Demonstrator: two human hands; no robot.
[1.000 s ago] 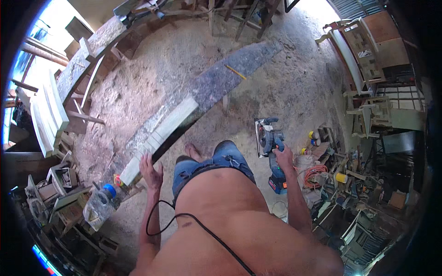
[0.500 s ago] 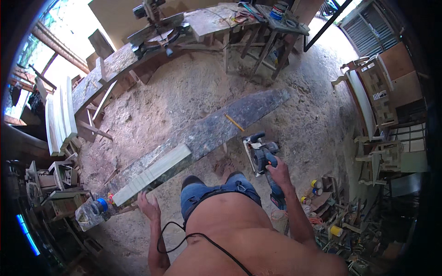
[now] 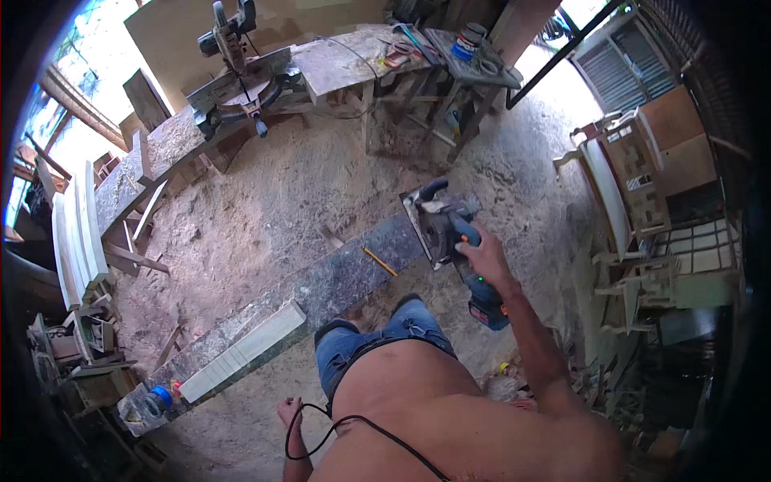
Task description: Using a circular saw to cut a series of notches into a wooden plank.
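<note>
My right hand [image 3: 488, 261] is wrapped around the rear handle of a blue and black cordless circular saw [image 3: 440, 229]. The saw covers the far right end of a long dark plank bench [image 3: 329, 277]; I cannot tell whether its base plate touches the wood. My left hand [image 3: 291, 411] hangs low beside my body, near a black cable [image 3: 353, 418], with loosely bent fingers and nothing visible in it. On the bench's near left part lies a pale wooden board [image 3: 245, 351] with lines across it. A yellow pencil [image 3: 380, 262] rests farther along the bench.
A clear plastic jug with a blue cap [image 3: 144, 408] sits at the bench's left end. A mitre saw [image 3: 241, 84] stands on the far worktable [image 3: 173, 132]. Pale boards [image 3: 79, 237] lean at left. Wooden furniture parts [image 3: 642, 185] and scrap line the right side.
My right hand has carried the circular saw from beside the bench to over its far right end. My left hand has drawn back from the pale board toward my body.
</note>
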